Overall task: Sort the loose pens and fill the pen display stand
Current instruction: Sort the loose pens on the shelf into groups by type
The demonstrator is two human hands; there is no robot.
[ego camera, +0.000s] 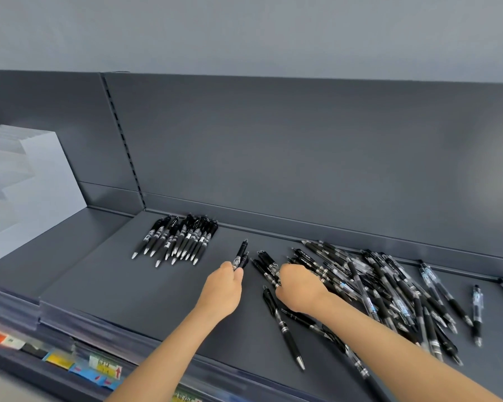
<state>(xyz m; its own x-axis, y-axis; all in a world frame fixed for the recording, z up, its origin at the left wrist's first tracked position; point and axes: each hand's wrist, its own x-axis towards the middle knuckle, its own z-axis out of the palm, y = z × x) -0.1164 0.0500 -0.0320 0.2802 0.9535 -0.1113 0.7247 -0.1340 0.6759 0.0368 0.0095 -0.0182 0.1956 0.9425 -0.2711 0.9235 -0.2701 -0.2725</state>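
Note:
My left hand (pixel 222 288) grips a couple of black pens (pixel 241 254) that stick up past its fingers, at the middle of the dark shelf (pixel 122 285). My right hand (pixel 298 287) lies with curled fingers on the left edge of a big loose heap of black and clear pens (pixel 389 285), pinching black pens (pixel 266 268) there. A neat row of sorted black pens (pixel 179 240) lies at the back left, tips toward me. A clear tiered pen display stand (pixel 26 187) stands at the far left.
A single black pen (pixel 285 326) lies in front of my right hand. Stray pens (pixel 476 311) lie at the far right. Price labels (pixel 105 369) run along the shelf's front rail. A dark back panel (pixel 273 146) closes the shelf behind.

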